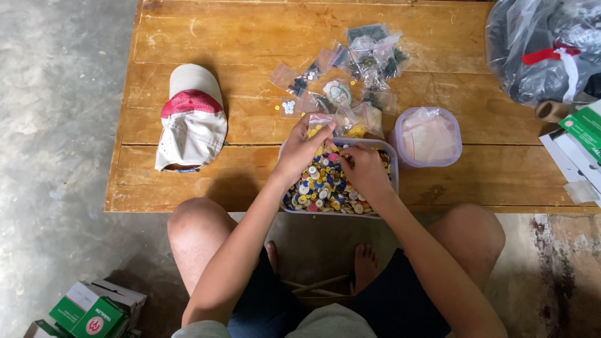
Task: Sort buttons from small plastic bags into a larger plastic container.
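A clear plastic tub (393,164) full of mixed coloured buttons (320,188) sits at the near edge of a low wooden table (250,37). My left hand (302,147) is over the tub's far left corner, pinching a small clear bag (319,122) between thumb and fingers. My right hand (366,172) rests in the buttons, fingers curled together as if pinching one; what it holds is too small to see.
Several small clear bags of sorted buttons (363,56) lie beyond the tub. A round lidded container (429,138) holds empty bags. A red and white cap (191,119) lies left. A large plastic sack (544,50) and boxes (579,150) sit right. Green boxes (94,310) are on the floor.
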